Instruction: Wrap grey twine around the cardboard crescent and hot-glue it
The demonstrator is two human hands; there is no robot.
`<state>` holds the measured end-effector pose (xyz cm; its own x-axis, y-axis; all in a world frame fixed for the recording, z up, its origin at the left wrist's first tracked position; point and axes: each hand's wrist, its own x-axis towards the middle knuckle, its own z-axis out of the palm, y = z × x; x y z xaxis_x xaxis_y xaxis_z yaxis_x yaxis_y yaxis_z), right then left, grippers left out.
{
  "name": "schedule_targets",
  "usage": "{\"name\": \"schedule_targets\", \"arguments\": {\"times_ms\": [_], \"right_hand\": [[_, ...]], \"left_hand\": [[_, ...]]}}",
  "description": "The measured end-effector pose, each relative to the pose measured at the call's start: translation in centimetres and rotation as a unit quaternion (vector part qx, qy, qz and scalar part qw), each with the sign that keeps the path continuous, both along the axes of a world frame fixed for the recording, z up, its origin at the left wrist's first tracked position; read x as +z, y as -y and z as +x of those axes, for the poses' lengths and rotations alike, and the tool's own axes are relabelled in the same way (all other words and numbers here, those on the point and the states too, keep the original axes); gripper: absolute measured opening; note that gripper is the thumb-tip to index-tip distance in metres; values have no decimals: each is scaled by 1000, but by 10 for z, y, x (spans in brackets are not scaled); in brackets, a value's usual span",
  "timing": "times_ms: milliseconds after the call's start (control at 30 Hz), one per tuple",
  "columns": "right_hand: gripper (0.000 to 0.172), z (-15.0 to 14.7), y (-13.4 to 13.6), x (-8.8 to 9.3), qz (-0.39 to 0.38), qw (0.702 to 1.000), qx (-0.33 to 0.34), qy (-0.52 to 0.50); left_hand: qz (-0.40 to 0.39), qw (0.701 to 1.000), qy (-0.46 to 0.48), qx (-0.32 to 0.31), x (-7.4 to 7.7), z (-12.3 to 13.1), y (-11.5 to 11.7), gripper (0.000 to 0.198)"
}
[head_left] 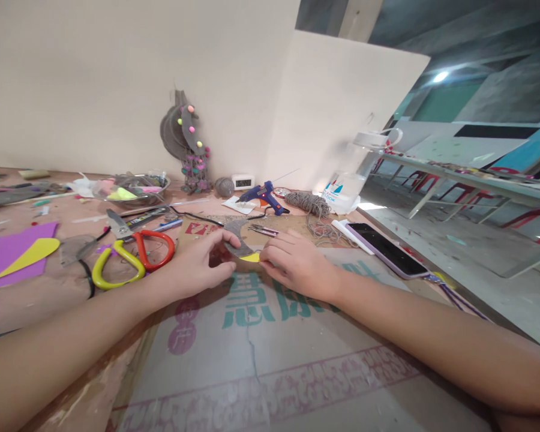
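My left hand [198, 261] and my right hand [297, 264] meet over a curved grey felt piece [234, 235] with a small yellow foam piece [252, 257] at its lower end. Both hands pinch this piece together, pressing it on the printed cardboard sheet [270, 348] that covers the table. The fingertips of both hands are closed on the felt and foam; part of the piece is hidden under them.
Red and yellow scissors [132, 255] lie left of my left hand, beside purple foam [9, 252] with a yellow leaf shape [27, 255]. A blue glue gun [263, 195], twine [308, 204], a phone [387, 249], a water jug [355, 174] and a felt ornament [184, 132] stand behind.
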<state>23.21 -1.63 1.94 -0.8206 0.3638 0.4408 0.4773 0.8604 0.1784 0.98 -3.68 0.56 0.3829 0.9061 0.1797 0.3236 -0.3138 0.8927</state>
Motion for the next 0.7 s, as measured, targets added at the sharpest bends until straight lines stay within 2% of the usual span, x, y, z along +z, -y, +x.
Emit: {"name": "schedule_targets", "arguments": {"times_ms": [100,233,433,700], "right_hand": [[21,0,0,0,4,1000,2,5],[17,0,1,0,-7,1000,4,-16],[12,0,2,0,-37,993,-4,-109],[14,1,5,0,52,997,56,-8]], "left_hand": [[11,1000,14,0,4,-1,2,22],[14,999,5,38,11,1,6,28],[51,996,-34,71,7,0,3,30],[-31,995,64,67,4,0,-4,33]]}}
